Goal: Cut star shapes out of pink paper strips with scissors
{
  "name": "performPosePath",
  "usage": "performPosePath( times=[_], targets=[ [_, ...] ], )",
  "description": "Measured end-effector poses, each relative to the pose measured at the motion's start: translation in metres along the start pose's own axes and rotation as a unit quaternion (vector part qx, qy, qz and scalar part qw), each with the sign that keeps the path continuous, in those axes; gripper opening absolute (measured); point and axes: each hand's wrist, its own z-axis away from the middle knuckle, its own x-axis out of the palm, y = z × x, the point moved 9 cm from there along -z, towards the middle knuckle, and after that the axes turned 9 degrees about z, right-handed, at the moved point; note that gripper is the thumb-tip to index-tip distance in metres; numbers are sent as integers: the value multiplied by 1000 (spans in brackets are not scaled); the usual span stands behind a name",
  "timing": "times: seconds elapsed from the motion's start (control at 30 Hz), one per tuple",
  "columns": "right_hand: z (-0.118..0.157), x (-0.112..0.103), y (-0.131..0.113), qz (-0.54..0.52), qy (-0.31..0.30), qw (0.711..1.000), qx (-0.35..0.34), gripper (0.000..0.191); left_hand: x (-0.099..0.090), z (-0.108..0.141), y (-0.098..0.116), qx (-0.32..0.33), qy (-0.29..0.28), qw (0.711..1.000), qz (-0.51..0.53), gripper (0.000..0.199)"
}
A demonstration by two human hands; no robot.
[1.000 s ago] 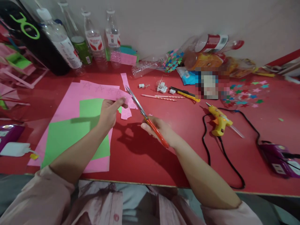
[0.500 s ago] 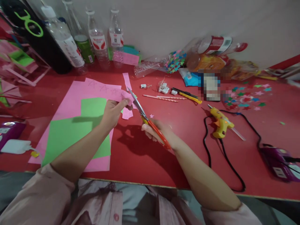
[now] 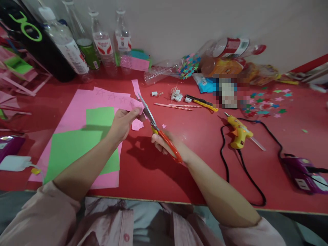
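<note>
My left hand (image 3: 125,124) pinches the right end of a pink paper strip (image 3: 110,98) that has stars drawn on it in a row. In my right hand (image 3: 166,143) are scissors (image 3: 167,143) with orange-red handles; their blades meet the strip's end just beyond my left fingertips. Pink paper scraps (image 3: 137,125) lie under the strip, and a small cut pink star (image 3: 164,126) rests on the table close to the scissors. Green paper (image 3: 77,147) on top of larger pink sheets (image 3: 74,109) lies below my left forearm.
A yellow glue gun (image 3: 239,131) with a black cord lies at right, near a purple box (image 3: 302,174). Coloured paper stars (image 3: 269,102) are scattered behind it. Bottles (image 3: 102,44) line the wall. A yellow-and-black cutter (image 3: 205,104) and pink pencil-like sticks (image 3: 176,106) lie mid-table.
The whole view has shifted slightly left. The scissors' blades look a little closer together at the strip's end, while both hands keep nearly the same places.
</note>
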Motion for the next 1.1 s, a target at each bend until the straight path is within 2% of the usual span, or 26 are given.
performPosePath(
  times=[0.37,0.83,1.1],
  targets=[
    [-1,4,0,-1,-27,1000,-5,55,0,0,-2,-3,-1,1000,5,21],
    [-2,0,3,18,-49,999,-3,54,-9,0,11,66,18,988,-138,29],
    [-3,0,8,21,-45,999,13,54,-8,-1,12,70,9,988,-136,27]
  ],
)
